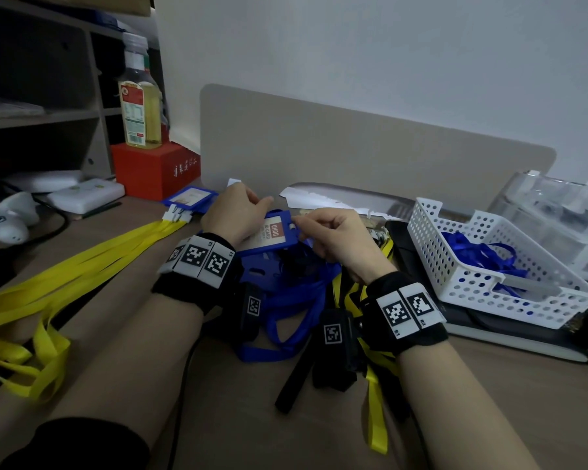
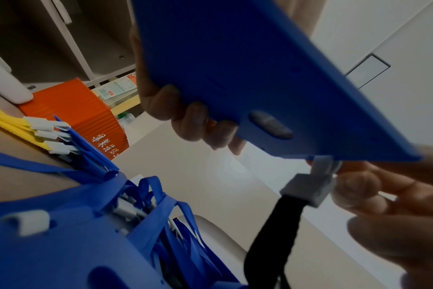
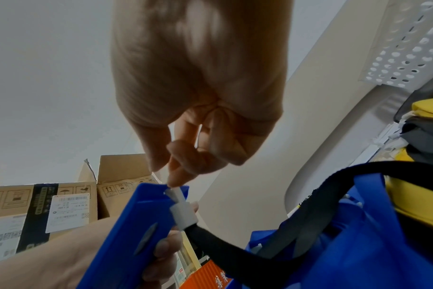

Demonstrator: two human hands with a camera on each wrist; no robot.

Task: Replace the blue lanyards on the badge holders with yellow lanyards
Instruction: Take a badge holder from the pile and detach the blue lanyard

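The left hand (image 1: 238, 212) is clamped on a blue badge holder (image 1: 275, 234), fingers curled round its far edge, holding it above the desk (image 1: 238, 418). The right hand (image 1: 333, 239) pinches the white clip (image 3: 182, 213) at the holder's slot; the strap on that clip reads black in both wrist views, though its true colour is hard to judge in the dim light. Under the hands a heap of blue lanyards (image 1: 296, 310) and more holders is half hidden by the wrists and their marker bands. The card in the held holder reads "UHOO ID CARD". Yellow lanyards (image 1: 65, 283) fan across the desk to the left, clipped to a finished holder (image 1: 189, 198); their near ends run out of the picture. A white perforated basket (image 1: 489, 273) on the right holds more blue lanyards. Behind stand a beige divider (image 1: 353, 150), a red box (image 1: 153, 167) with white writing too small to read, a bottle (image 1: 140, 96) of yellowish liquid, and shelving (image 1: 48, 96) by a pale wall.
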